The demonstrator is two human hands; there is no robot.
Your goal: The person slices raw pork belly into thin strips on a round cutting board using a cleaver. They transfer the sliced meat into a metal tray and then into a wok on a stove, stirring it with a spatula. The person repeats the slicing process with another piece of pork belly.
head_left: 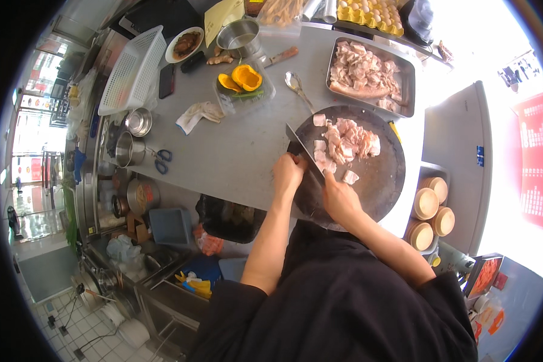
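Note:
A round, dark chopping block (371, 190) lies before me, its left edge under my hands. My right hand (341, 197) grips the handle end of a cleaver (306, 150), whose blade slants up and left across the block's edge. Just left of the blade is my left hand (289, 172), with its fingers curled in; whether it pinches anything is hidden. Right of the blade, cut pork belly pieces (348, 140) are heaped on the block. A single pork cube (350, 177) sits apart, close to my right hand.
Behind the block are a metal tray (406, 97) of cut pork and a ladle-like spoon (298, 88). Farther left lie cut pumpkin (246, 78), a wooden-handled knife (283, 56), a white glove (201, 116) and blue-handled scissors (163, 160). Bamboo steamers (426, 203) stand at the right.

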